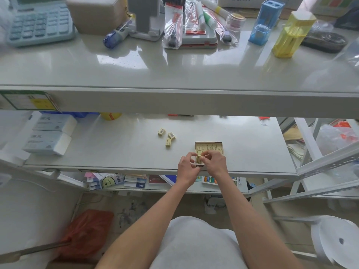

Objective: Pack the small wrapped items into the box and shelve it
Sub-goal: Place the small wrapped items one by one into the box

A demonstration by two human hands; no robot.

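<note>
**Head view — one small piece going into the box**

Both hands meet over the near end of the box: the left hand (187, 166) and the right hand (214, 162) each pinch the same small wrapped item (200, 158) with curled fingertips, holding it just above the open slot. The box (208, 142) lies flat near the front edge of the middle shelf (116, 152), its far rows already filled with like pieces.

The item looks light and stiff, a little block in a slick printed wrapper, so a fingertip pinch on its two long sides should do; it may slip if squeezed at the corners. The box is thin card and probably flexes — best lifted from underneath with both hands once full, kept level so the rows do not spill.

Three loose pieces (171, 135) lie close together on the same shelf, to the left of the box and further back, within easy reach. Tissue packs (46, 141) sit well apart at the left. The upper shelf (174, 101) overhangs the work area and carries a calculator (38, 22) and a yellow container (291, 33); its front lip is the likeliest thing to bump when raising the box.
</note>
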